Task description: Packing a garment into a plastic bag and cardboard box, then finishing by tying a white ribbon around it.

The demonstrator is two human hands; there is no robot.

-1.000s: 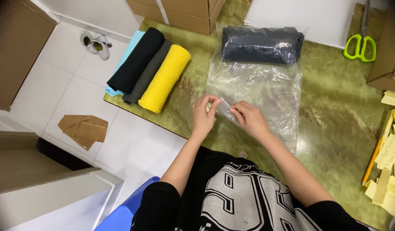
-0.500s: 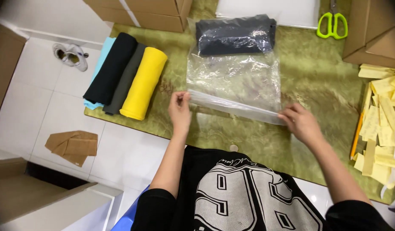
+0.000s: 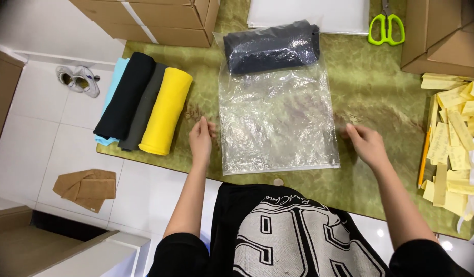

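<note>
**Flanking a clear bag on the green table**

Resting flat on the green marbled tabletop (image 3: pixel 360 87), a clear plastic zip bag (image 3: pixel 278 123) lies between both hands, its sealed edge toward the person; a dark rolled garment (image 3: pixel 272 47) sits inside at the far end. Left hand (image 3: pixel 200 141) just beside the bag's left edge, fingers loosely curled, gripping nothing visible; whether fingertips touch the plastic cannot be told. Right hand (image 3: pixel 367 143) just off the right edge, fingers relaxed and half open, empty. Left of the bag: rolled garments side by side, yellow (image 3: pixel 166 110), grey (image 3: pixel 143 107), black (image 3: pixel 125 95), over a light blue one (image 3: pixel 113 84). Far right: green-handled scissors (image 3: pixel 386 28), cardboard boxes (image 3: pixel 442 36), a heap of yellow paper slips (image 3: pixel 452 133). On the tiled floor: a pair of shoes (image 3: pixel 78 80) and a folded brown cloth (image 3: pixel 86 188).
</note>
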